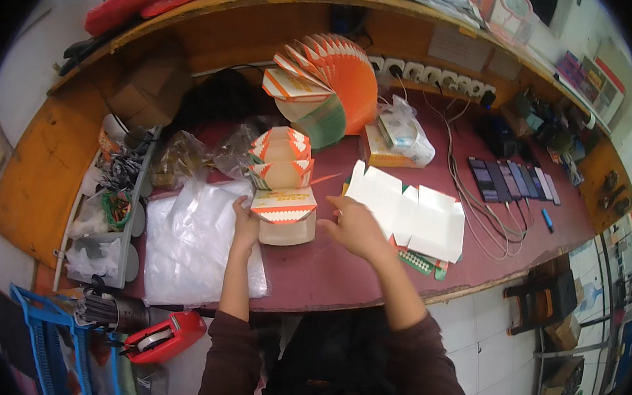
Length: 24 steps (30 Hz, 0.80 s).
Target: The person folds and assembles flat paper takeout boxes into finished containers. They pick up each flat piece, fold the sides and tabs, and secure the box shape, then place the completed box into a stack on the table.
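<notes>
In the middle of the table, a short row of orange-and-white folded cartons [284, 204] with zigzag edges stands one behind another. My left hand [247, 227] grips the left side of the nearest carton, its thumb raised and its other fingers partly hidden. To the right of this row my right hand [354, 226] is held with fingers apart and nothing in them. Flat white unfolded box blanks [415, 216] lie just beyond it, with orange and green printed ones partly beneath. Farther back, many orange cartons [352, 74] fan out in a curved stack.
Clear plastic bags [193, 247] lie left of the cartons, beside a grey divided tray [133, 213]. A red tape dispenser [164, 338] sits at the near left edge. Phones [510, 181] and loose cables [456, 160] occupy the right side, below a power strip [433, 74].
</notes>
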Available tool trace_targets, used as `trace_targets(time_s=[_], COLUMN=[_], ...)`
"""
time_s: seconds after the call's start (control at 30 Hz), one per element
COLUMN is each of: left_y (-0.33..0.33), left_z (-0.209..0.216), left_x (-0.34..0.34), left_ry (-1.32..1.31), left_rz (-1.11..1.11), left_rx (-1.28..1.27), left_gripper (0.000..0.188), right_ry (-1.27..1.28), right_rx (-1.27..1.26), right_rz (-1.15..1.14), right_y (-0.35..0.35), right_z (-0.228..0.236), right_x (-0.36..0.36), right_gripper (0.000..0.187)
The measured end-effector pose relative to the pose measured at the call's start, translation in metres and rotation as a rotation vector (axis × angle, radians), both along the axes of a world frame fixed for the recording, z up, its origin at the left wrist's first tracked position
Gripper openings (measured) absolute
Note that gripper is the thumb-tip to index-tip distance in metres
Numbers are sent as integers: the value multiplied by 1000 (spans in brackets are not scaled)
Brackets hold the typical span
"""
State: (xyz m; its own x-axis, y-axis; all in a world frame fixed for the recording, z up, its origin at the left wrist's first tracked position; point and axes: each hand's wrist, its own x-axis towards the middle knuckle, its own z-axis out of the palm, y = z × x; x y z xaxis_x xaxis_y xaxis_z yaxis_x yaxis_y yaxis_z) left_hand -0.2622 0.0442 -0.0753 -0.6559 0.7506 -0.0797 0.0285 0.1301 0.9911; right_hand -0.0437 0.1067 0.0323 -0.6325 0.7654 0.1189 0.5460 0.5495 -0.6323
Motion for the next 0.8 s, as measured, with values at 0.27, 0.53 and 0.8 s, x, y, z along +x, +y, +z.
trace_targets(time_s=[0.27, 0.53, 0.8], left_y=[-38, 66, 106], left_z=[66, 65, 22], left_x=[102, 281, 351], left_ry=[1015, 821, 1168], left_rz=[660, -858, -761], left_rx=[803, 206, -195], left_gripper=[48, 42, 59], right_ry=[1075, 1306, 1207], right_rx=[-478, -265, -31], right_rz=[905, 923, 641], right_y=[-124, -115, -126], right_z=[128, 132, 110], right_x=[110, 136, 168], right_gripper=[26, 20, 19])
